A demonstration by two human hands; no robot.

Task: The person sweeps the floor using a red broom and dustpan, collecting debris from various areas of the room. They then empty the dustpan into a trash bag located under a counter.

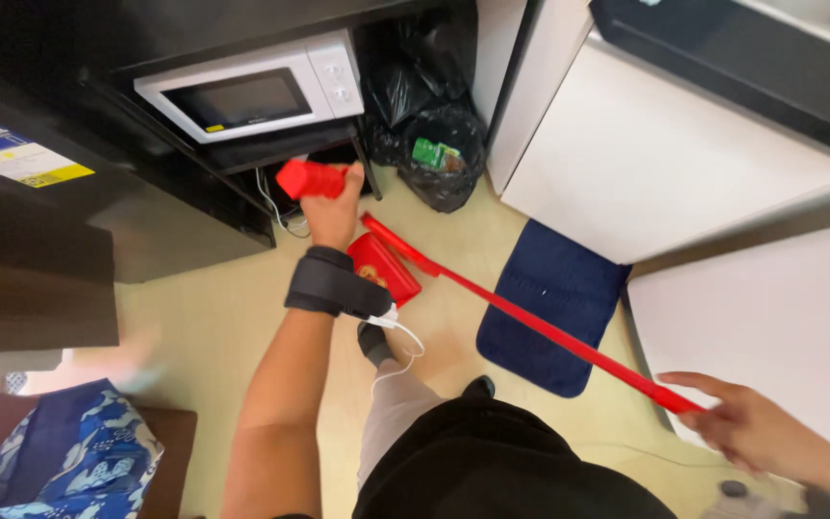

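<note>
I'm closing my left hand (333, 207) around a red handle (307, 179) at twelve o'clock, while my half-open right hand (751, 423) is fingering the end of the long red stick (530, 322) slanting toward ten o'clock.

A white microwave (256, 91) sat on a dark shelf (194, 144) at the upper left. Just right of it, black rubbish bags (429, 106) slumped on the cream floor (194, 327). A navy mat (549, 308) lay before white cabinets (665, 154). A blue patterned bag (74, 461) filled the lower left corner.
</note>
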